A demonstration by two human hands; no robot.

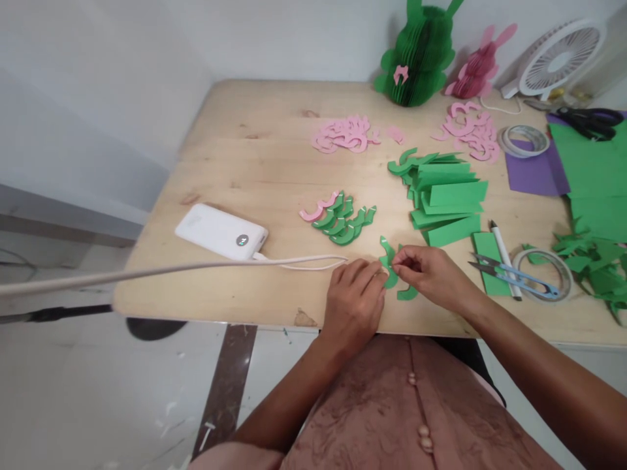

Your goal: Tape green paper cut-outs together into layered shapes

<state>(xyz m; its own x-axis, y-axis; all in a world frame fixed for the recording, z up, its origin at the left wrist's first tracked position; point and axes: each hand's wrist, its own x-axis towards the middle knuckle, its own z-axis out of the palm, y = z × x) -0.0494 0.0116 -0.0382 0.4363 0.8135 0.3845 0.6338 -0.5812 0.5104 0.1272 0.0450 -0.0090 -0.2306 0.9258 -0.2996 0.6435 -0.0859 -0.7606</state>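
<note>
A curved green paper cutout (386, 249) lies at the table's front edge, between my two hands. My left hand (355, 301) rests on the table with its fingers curled, the fingertips holding the lower part of this cutout. My right hand (434, 273) is closed in a pinch right at the cutout's edge; what sits between those fingertips is hidden. Partly under the right hand lies another green cutout piece (406, 294). Just beyond my left hand is a cluster of green curved cutouts (345, 225) with small pale strips, and one pink cutout (318, 207) among them.
A white power bank (220, 232) with a cable (161, 269) lies left. Folded green strips (453, 189), pink cutouts (343, 136), thread snips (519, 274), a marker (504, 258) and tape rolls (525, 141) surround the right side. Paper rabbits (416, 59) and a fan (558, 59) stand behind.
</note>
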